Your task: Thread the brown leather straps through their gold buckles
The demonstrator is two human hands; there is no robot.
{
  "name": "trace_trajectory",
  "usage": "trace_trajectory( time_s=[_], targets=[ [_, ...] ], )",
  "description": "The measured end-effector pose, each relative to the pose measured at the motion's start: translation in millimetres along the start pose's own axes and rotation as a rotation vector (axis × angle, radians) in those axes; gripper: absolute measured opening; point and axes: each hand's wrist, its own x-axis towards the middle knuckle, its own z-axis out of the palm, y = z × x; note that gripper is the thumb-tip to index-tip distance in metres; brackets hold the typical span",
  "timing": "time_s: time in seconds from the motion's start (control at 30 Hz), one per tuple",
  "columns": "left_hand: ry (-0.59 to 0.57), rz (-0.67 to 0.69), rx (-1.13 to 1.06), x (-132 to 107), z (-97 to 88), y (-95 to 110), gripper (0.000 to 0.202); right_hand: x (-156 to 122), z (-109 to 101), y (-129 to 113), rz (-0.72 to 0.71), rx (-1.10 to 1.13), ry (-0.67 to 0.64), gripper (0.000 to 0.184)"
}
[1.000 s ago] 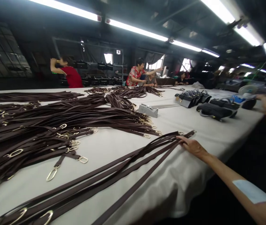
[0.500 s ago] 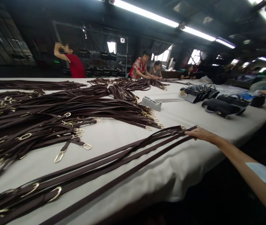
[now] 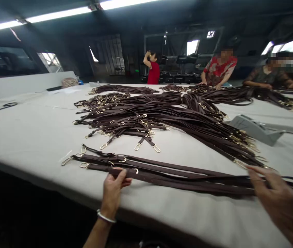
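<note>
Our left hand (image 3: 112, 191) lies palm-down, fingers loose, fingertips pressing the near strap bundle (image 3: 167, 174) on the counter (image 3: 28, 137). Our right hand (image 3: 274, 196), fingers spread and ungripped, rests farther along that bundle, in front of the big strap pile (image 3: 177, 119).

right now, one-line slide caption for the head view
Left hand and right hand press a row of brown straps flat on the white table.

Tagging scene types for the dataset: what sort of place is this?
Probably a leather-goods or bag-strap workshop. A heap of dark brown straps with gold metal clasps covers a long white-covered worktable, other people work at its far side, and fluorescent tube lights run overhead.
</note>
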Motion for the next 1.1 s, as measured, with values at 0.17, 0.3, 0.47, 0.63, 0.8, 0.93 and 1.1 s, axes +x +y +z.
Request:
trace_trajectory(
  time_s=[0.17, 0.3, 0.47, 0.63, 0.8, 0.93, 1.1],
  targets=[
    [-0.32, -0.092, 0.032, -43.6, 46.8, -36.9, 0.04, -28.8, 139.3, -167.3, -0.196, 0.483, -0.41, 0.033],
    [-0.474, 0.051, 0.281, -26.4, 44.3, -23.4, 0.042, -41.9, 197.0, -187.5, -0.118, 0.661, -0.508, 0.029],
    [-0.4, 0.526, 0.678, 41.0, 41.9, 13.9, 0.035, -41.6, 198.5, -177.3, -0.011, 0.682, -0.53, 0.031],
    [-0.7, 0.999, 1.11, 113.0, 97.2, 4.4, 0.036, -41.5, 195.0, -182.2, 0.053, 0.715, -0.555, 0.03],
    [-0.918, 1.11, 1.251, 146.7, 147.6, -14.3, 0.027, -41.3, 195.1, -183.3, 0.063, 0.766, -0.564, 0.032],
    [-0.908, 1.202, 1.267, 139.3, 144.1, -6.5, 0.025, -41.2, 193.2, -180.1, 0.115, 0.797, -0.582, 0.034],
    [-0.678, 1.254, 1.13, 85.0, 116.3, 19.5, 0.027, -39.2, 197.8, -172.8, 0.285, 0.863, -0.64, 0.039]
  ],
)
